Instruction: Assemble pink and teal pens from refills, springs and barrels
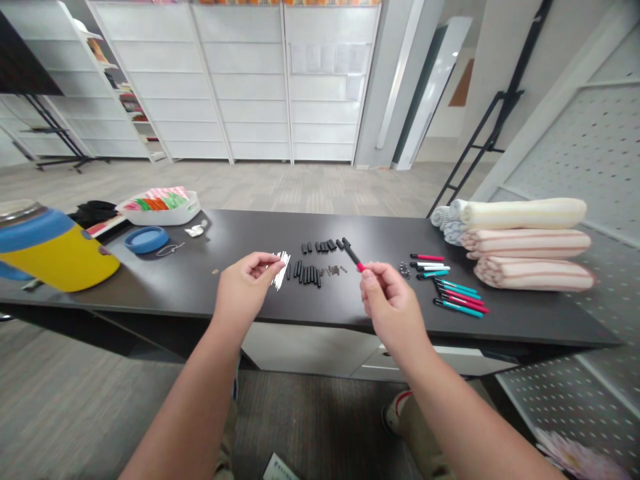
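My right hand is closed around the lower end of a pen, which has a black upper part and a red section by my fingers. It tilts up and to the left. On the left, my left hand pinches thumb and fingertips together beside a bunch of thin white sticks. Whether one stick is between those fingertips I cannot tell. Between my hands lie several black tubes, a row of short black caps and some small greyish pieces.
Red, teal and white pens lie right of my right hand, near small metallic bits. Rolled towels are stacked at the table's right end. Leftward are a yellow-blue container, a blue lid and a white basket.
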Motion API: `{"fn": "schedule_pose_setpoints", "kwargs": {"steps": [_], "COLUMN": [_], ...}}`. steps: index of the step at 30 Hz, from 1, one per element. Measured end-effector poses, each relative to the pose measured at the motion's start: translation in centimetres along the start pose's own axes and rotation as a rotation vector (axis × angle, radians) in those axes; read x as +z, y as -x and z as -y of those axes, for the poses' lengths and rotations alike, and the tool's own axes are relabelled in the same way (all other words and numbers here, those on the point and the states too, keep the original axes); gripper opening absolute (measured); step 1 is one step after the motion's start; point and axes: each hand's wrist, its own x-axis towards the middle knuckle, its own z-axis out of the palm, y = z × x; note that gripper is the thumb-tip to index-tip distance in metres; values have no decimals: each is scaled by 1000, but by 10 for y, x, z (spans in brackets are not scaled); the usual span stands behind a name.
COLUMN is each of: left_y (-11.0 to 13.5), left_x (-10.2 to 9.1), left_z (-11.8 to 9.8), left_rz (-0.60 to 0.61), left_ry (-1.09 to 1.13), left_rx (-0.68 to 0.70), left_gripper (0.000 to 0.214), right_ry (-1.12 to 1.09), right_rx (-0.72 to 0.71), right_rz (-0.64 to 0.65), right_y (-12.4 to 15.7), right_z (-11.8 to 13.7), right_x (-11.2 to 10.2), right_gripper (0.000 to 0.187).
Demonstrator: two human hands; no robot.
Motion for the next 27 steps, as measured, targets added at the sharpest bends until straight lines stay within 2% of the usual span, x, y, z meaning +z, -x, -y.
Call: {"fn": "schedule_pose_setpoints", "kwargs": {"steps": [6, 9, 12, 16, 21, 23, 27], "left_y": [11, 16, 21, 25, 32, 34, 37], "left_x": [51, 75, 91, 99, 96, 94, 94], "left_z": [-19, -23, -27, -33, -44, -45, -41], "left_rz": [182, 230, 249, 262, 251, 245, 229], "left_ry": [-106, -114, -106, -50, -5, -33, -108], "left_rx": [311, 408, 444, 471, 503, 538, 627], "left_gripper": [10, 11, 11, 11, 13, 13, 16], "right_ry": [-249, -298, -343, -371, -335, -238, 98], "right_rx": [-40, -24, 57, 150, 284, 315, 227], "right_rz": [-320, -393, -407, -282, 14, 138, 199], "right_y": [-27, -38, -41, -37, -20, -13, -6], "right_z": [3, 2, 4, 11, 14, 14, 12], "right_x": [-45, -70, -88, -91, -63, -50, -32], "right_gripper": [33, 31, 30, 33, 38, 40, 41]}}
